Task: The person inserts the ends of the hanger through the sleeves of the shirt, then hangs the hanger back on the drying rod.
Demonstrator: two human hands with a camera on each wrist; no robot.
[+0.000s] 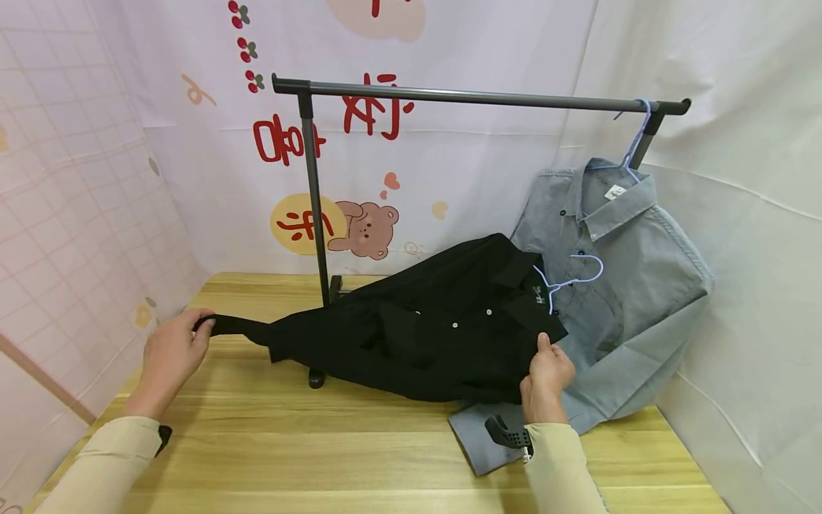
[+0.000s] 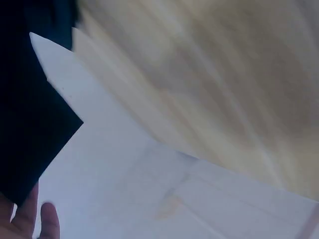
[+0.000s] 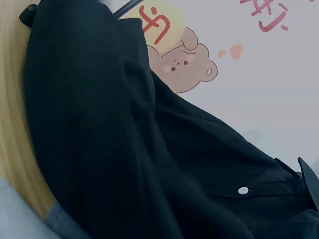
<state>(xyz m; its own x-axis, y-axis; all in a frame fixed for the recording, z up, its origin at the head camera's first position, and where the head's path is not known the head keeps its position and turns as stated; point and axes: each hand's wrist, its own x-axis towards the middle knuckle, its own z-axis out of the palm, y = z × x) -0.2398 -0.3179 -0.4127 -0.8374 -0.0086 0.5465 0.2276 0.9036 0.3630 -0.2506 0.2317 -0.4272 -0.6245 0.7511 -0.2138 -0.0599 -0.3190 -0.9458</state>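
Note:
A black button-up shirt (image 1: 411, 350) is stretched sideways above the wooden table, its collar to the right. At the far left my left hand (image 1: 176, 353) pinches a narrow end of the black fabric, perhaps a cuff. The left wrist view shows a few fingers of that hand (image 2: 32, 219) at the cloth's edge. My right hand (image 1: 548, 375) grips the shirt just below the collar, thumb on top. A light-blue hanger (image 1: 578, 280) sits in the collar with its hook pointing right. The right wrist view is filled by black fabric (image 3: 99, 114); the right hand is out of that frame.
A dark metal clothes rack (image 1: 481, 97) stands behind the black shirt. From its right end a grey-blue shirt (image 1: 616, 264) hangs on another blue hanger (image 1: 632, 146), its lower part resting on the table (image 1: 334, 457). A printed white curtain (image 1: 449, 178) backs everything.

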